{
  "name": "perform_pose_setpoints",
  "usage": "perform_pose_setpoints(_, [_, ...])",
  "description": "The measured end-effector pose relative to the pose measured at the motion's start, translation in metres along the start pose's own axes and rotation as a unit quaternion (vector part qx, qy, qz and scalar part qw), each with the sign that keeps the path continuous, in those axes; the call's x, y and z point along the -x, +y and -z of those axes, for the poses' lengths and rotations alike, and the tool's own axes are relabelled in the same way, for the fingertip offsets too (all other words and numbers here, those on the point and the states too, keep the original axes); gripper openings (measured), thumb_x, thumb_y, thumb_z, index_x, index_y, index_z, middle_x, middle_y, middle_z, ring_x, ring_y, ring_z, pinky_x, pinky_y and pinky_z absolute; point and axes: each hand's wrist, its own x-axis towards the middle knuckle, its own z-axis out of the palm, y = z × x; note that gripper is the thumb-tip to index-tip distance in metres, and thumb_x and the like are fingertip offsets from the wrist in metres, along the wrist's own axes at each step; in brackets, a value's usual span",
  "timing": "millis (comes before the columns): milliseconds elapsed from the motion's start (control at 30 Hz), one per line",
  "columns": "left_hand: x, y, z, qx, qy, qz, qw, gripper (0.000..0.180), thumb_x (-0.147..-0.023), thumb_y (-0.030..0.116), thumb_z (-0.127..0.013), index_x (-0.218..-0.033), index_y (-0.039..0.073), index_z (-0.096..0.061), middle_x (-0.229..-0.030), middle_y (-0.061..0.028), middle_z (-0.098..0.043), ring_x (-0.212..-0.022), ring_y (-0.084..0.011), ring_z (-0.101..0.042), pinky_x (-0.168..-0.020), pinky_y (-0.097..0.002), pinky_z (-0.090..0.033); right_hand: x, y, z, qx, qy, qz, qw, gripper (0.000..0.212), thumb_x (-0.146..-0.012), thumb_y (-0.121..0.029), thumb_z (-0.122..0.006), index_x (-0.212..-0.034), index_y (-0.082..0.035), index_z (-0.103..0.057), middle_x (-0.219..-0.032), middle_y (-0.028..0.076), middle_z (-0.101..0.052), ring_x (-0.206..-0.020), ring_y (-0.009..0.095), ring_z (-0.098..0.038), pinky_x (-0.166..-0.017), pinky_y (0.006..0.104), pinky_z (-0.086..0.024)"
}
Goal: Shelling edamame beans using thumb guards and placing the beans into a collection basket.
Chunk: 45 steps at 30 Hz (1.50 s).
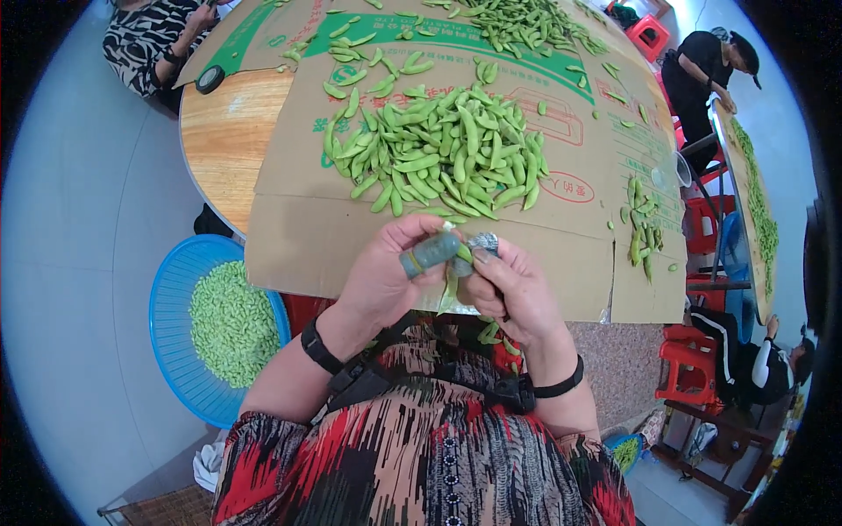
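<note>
My left hand (375, 267) and my right hand (526, 294) meet just over the near edge of the cardboard. Both are closed, pinching a green soybean pod (464, 252) between them; the fingers cover most of it. A grey-green wrapping covers a digit of my left hand, and silvery tape is around one on my right. A flattened pale-green pod (449, 289) hangs below the fingertips. Just beyond my hands lies a heap of full green pods (438, 149). At my left, a blue plastic basket (160, 329) holds many shelled green beans (230, 324).
Flattened cardboard (307, 232) covers much of the wooden table (230, 131). More pods (645, 223) lie at right, with another heap at the far side. A person (145, 44) sits far left. Red stools (688, 373) and other people at a second table (745, 184) are at right.
</note>
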Motion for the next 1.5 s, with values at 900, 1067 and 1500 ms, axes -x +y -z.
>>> perform_pose_setpoints(900, [-0.004, 0.000, -0.001, -0.075, -0.009, -0.001, 0.997, 0.017, -0.085, 0.012, -0.058, -0.100, 0.003, -0.058, -0.090, -0.0036, -0.059, -0.080, -0.0091, -0.055, -0.065, -0.0190, -0.044, 0.000, 0.012, 0.002, 0.158, 0.012, 0.073, 0.985, 0.014, -0.095, -0.017, -0.046, -0.096, -0.006, -0.055, -0.060, -0.006, -0.043, -0.046, 0.001, -0.034, -0.043, 0.0156, -0.028])
perform_pose_setpoints(1067, [-0.006, -0.010, 0.004, -0.277, 0.012, -0.110, 0.955, 0.021, -0.080, 0.004, -0.063, -0.101, 0.004, -0.058, -0.093, -0.0028, -0.061, -0.083, -0.0091, -0.056, -0.068, -0.0190, -0.045, -0.002, 0.016, -0.005, 0.250, 0.096, 0.126, 0.955, 0.014, -0.094, -0.016, -0.048, -0.087, -0.006, -0.054, -0.059, -0.006, -0.044, -0.045, 0.001, -0.033, -0.041, 0.0171, -0.026])
perform_pose_setpoints(1500, [-0.005, -0.005, 0.001, -0.194, 0.098, -0.080, 0.973, 0.024, -0.085, -0.001, -0.049, -0.105, 0.002, -0.061, -0.094, -0.0051, -0.063, -0.067, -0.0046, -0.047, -0.057, -0.0167, -0.034, -0.013, 0.026, -0.019, 0.594, 0.206, 0.302, 0.717, 0.011, -0.084, -0.010, -0.057, -0.080, 0.000, -0.055, -0.058, 0.014, -0.054, -0.049, 0.027, -0.055, -0.048, 0.0325, -0.043])
